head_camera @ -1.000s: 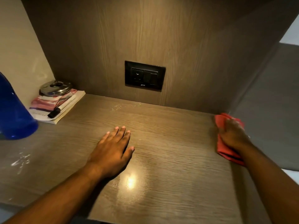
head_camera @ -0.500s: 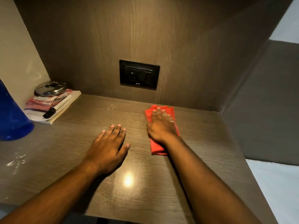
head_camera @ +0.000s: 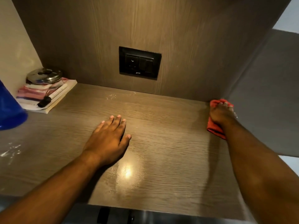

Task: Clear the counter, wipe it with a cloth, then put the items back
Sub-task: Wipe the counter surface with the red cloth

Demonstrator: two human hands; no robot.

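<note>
Cloth (head_camera: 215, 126) under R hand (head_camera: 222, 116), counter's (head_camera: 161, 143) far-right corner.

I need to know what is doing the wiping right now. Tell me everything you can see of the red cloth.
The red cloth looks like soft fabric, bunched or folded rather than spread flat. It lies on the wooden counter at its far right edge, close to the back wall panel. The right hand presses down on it, fingers pointing toward the wall and covering its middle, so only the far corner and the near end show. Nothing else touches it.
</note>
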